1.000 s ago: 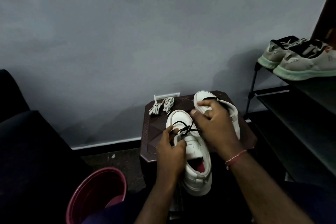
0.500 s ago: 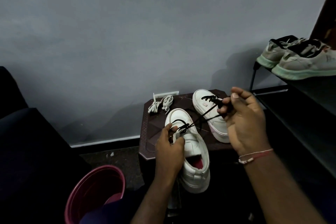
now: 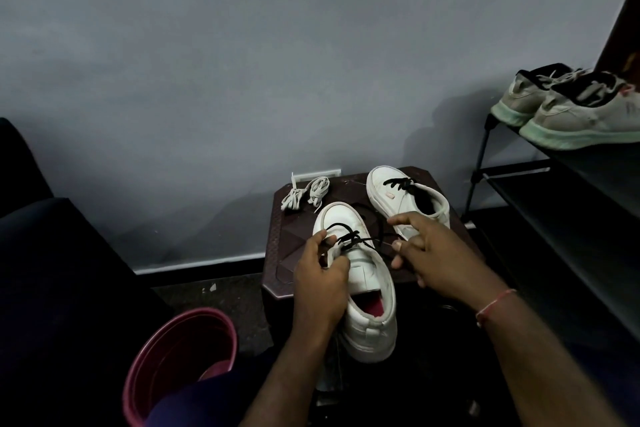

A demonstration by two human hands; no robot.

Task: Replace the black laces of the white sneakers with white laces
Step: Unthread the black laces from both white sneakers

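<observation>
A white sneaker [image 3: 363,274] lies toe-away on the near edge of a dark brown stool [image 3: 287,239], its heel hanging over the edge. My left hand [image 3: 320,281] grips its left side near the eyelets. A black lace [image 3: 349,239] runs across its front to my right hand [image 3: 426,253], which pinches the lace just right of the shoe. The second white sneaker [image 3: 405,198], still with a black lace, stands behind on the stool. Two bundled white laces [image 3: 304,196] lie at the stool's back left.
A dark red bucket [image 3: 180,357] stands on the floor at lower left. A black shoe rack [image 3: 571,191] on the right carries a pair of grey sneakers with green soles [image 3: 568,111]. A dark seat [image 3: 52,270] fills the left side. The grey wall is right behind the stool.
My right hand, which had pulled the black lace up and to the right, has come back down close to the near sneaker. My left hand stays on the shoe.
</observation>
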